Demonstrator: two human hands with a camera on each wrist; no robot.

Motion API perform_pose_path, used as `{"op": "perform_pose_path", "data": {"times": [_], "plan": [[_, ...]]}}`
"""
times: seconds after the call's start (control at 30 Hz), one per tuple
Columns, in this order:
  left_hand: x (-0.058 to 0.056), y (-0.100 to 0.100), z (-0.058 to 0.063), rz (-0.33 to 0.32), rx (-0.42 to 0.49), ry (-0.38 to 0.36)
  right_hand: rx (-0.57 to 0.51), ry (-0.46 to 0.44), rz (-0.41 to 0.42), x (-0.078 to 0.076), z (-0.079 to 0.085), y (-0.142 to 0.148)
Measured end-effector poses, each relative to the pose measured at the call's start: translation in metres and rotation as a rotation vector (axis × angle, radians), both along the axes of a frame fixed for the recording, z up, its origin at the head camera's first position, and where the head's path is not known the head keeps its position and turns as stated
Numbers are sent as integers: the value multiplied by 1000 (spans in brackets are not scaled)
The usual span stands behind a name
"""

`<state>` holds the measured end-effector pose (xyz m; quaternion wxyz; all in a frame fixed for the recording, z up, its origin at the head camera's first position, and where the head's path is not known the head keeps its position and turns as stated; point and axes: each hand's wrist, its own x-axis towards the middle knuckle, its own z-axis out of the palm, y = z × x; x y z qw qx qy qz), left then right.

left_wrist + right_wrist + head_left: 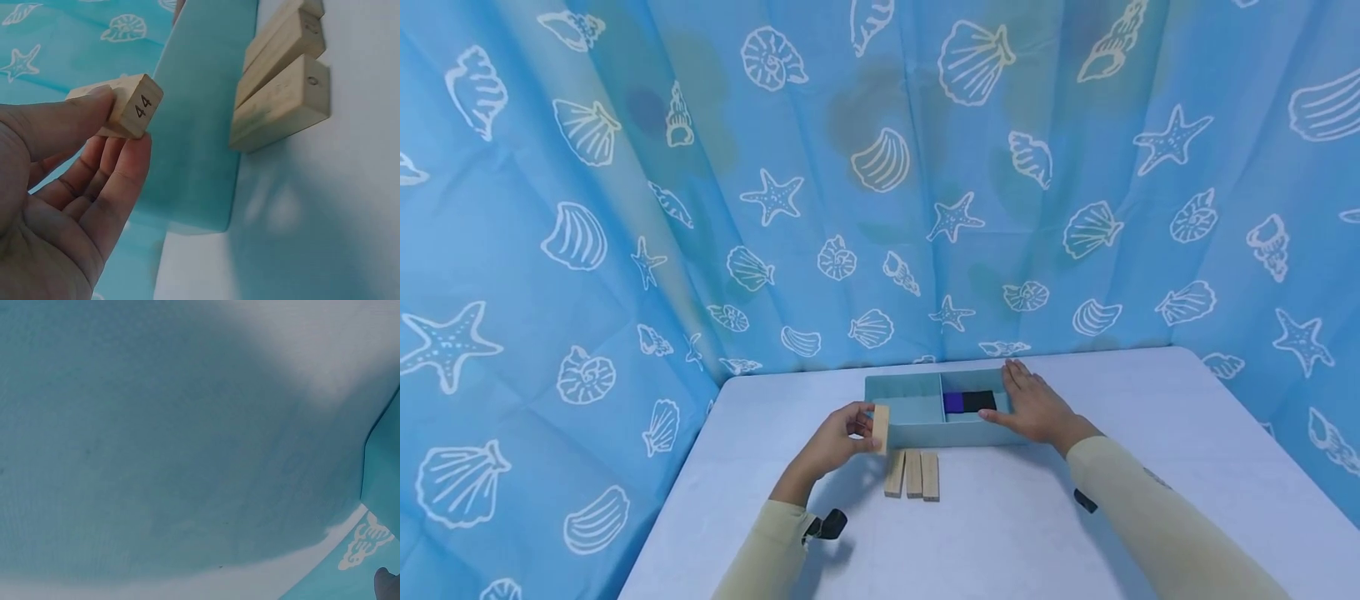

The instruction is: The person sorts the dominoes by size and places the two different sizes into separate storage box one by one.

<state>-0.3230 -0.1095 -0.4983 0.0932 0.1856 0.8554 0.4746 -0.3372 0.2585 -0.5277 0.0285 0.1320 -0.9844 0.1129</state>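
Note:
My left hand (838, 437) pinches a wooden block (881, 429) between thumb and fingers, beside the front left corner of a blue two-compartment box (955, 435). In the left wrist view the block's end (142, 106) reads "44". My right hand (1037, 408) rests on the box's right end, fingers straight along it and thumb stretched over the front rim. Inside the right compartment lie a purple piece (953, 402) and a black piece (978, 402). Three wooden blocks (913, 474) lie side by side before the box. The right wrist view shows mainly shadowed tabletop and a box edge (384, 469).
A white-covered table (985, 533) carries everything. Behind it and to the left hangs a blue curtain (820, 208) with shell and starfish prints. The box's left compartment (906, 392) shows no pieces, though my left hand stands close to its front corner.

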Motion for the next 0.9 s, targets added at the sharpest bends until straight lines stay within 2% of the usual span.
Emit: {"op": "perform_pose_path", "data": {"times": [0.33,0.73,0.9], "plan": [[-19,3,7,0,-3,-4,-4,-4,-5,2,3,-4],[-42,20,20,-25,-17,-15,21,6,7,2,2,-2],[-52,27,20,-44,-9,-37,42,19,5,0,-1,-2]]}}
